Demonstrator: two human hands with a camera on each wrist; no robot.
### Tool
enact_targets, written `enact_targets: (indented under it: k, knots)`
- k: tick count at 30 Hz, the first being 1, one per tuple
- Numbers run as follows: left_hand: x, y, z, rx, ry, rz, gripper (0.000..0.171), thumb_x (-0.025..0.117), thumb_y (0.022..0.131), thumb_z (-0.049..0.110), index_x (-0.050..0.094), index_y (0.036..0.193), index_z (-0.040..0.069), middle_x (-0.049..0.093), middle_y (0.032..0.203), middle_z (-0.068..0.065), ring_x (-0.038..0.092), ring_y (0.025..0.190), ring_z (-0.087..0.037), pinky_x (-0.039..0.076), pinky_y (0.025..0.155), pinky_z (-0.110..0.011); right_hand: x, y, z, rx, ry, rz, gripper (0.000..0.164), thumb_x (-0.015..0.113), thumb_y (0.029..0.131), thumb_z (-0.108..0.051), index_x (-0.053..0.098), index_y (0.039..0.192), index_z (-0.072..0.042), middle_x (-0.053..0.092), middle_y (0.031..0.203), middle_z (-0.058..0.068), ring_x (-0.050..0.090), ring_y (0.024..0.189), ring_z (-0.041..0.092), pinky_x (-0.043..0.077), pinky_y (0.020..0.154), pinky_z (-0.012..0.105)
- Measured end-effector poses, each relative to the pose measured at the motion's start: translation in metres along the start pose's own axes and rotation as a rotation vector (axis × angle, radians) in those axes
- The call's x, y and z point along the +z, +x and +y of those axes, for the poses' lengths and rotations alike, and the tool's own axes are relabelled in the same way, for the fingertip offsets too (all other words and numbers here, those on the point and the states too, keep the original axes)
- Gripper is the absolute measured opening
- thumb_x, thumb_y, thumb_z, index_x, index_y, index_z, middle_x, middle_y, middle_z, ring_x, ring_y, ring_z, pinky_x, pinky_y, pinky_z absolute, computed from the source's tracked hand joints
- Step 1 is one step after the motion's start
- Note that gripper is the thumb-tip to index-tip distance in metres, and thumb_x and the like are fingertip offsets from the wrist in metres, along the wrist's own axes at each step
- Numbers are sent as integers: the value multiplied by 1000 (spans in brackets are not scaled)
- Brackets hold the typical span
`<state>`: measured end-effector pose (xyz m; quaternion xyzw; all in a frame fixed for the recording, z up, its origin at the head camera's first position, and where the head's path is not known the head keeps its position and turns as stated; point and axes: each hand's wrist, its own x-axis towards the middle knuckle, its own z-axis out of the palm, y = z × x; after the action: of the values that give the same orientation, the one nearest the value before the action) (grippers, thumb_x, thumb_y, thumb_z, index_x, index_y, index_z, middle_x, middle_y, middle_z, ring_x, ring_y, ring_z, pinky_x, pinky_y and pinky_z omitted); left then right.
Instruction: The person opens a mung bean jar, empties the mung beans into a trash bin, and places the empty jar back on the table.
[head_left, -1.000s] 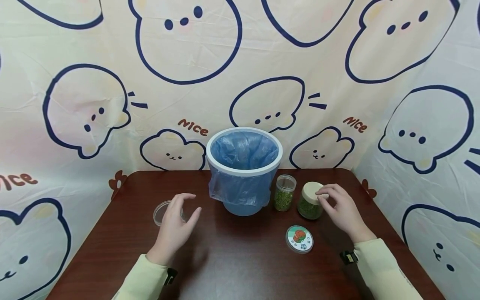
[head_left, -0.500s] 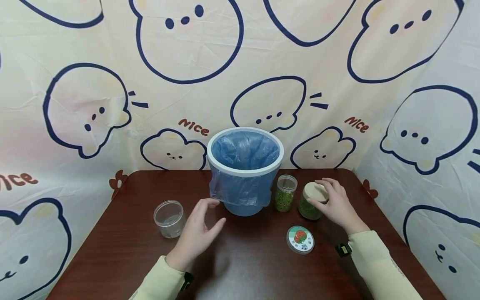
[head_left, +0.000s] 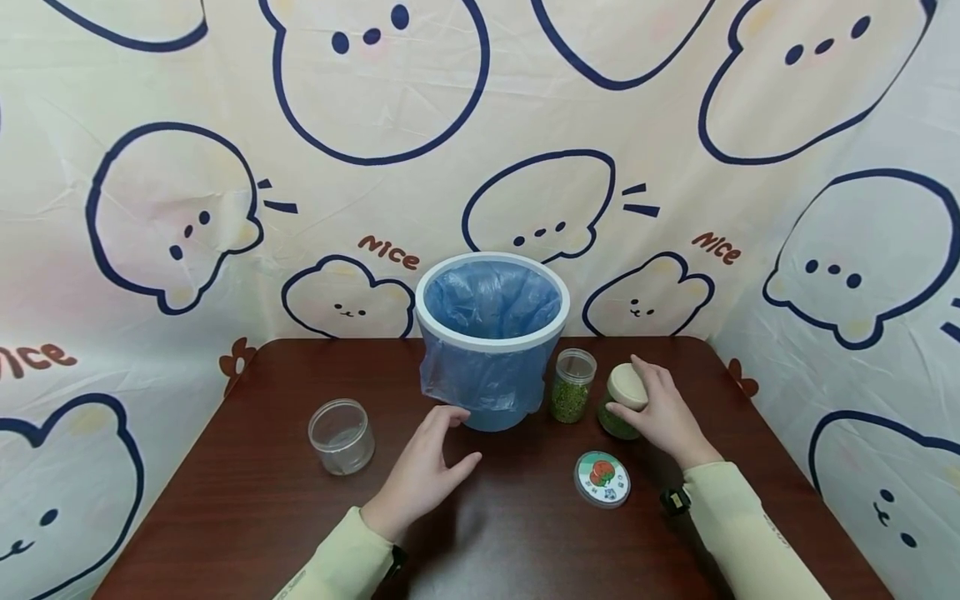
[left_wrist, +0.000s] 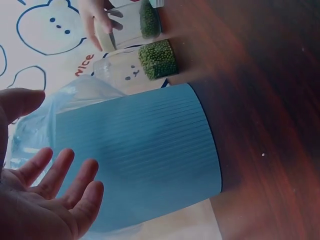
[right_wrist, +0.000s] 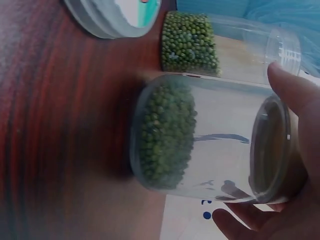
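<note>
My right hand [head_left: 666, 412] holds a clear jar [right_wrist: 215, 135] by its cream lid [head_left: 627, 386], thumb on one side and fingers on the other. Small green beans [right_wrist: 167, 135], which look like mung beans, fill the bottom of it. Beside it stands a slimmer lidless jar [head_left: 572, 387], also part filled with green beans. My left hand [head_left: 423, 475] hovers in front of the blue bin [head_left: 487, 379], fingers spread and loosely bent, holding nothing. In the left wrist view its palm and fingers [left_wrist: 55, 195] overlap the bin's ribbed wall.
An empty clear jar [head_left: 341, 437] stands at the left of the brown table [head_left: 247, 500]. A round lid with a tomato picture [head_left: 602, 479] lies in front of the bean jars. A blue bag lines the bin under its white rim [head_left: 487, 342]. Patterned cloth hangs behind.
My left hand has moved right, away from the empty jar to the front of the bin. My right hand has closed round the cream lid, and the bean jar now leans slightly.
</note>
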<state>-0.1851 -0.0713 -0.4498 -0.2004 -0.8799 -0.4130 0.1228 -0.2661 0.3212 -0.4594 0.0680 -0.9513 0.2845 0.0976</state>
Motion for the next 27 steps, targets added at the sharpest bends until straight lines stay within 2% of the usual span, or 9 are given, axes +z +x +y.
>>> enact_targets:
  k: [3,9,13,16,20,27]
  knots:
    - [2,0,-2,9,11,-2,56,85,86,16,56,133,8,60,126,-5,59,119,-23,52,101,-46,2,0,0,19,17,20,99,77,91,-47,23,163,-6,33,155,31,47,132,47,44,105,66]
    - [3,1,-5,10,15,-17,57,86,85,19,55,133,9,61,126,-9,59,119,-24,52,101,-47,6,2,1,47,46,76,100,78,89,-48,25,161,-3,36,154,31,48,129,46,45,103,64]
    - [2,2,-5,-6,16,-35,57,86,85,20,55,132,13,60,126,-7,58,119,-23,52,102,-46,7,4,3,54,50,104,101,79,89,-49,26,160,-1,37,153,31,48,129,45,46,102,64]
    - [0,3,-3,5,21,-29,58,86,84,19,55,132,11,60,125,-5,59,119,-22,52,102,-45,8,5,3,67,62,119,106,79,87,-51,23,160,0,38,152,32,49,128,47,46,101,65]
    - [-14,5,2,21,14,-17,60,87,83,19,55,134,11,61,127,-4,59,121,-21,52,104,-45,9,2,4,83,81,141,111,80,85,-54,20,161,0,39,151,33,50,127,49,46,101,66]
    - [-41,8,9,4,-28,-29,68,89,82,21,51,138,18,60,135,-3,58,124,-21,53,104,-44,5,-6,-1,91,66,167,102,79,86,-53,30,157,1,41,152,31,50,127,47,46,101,65]
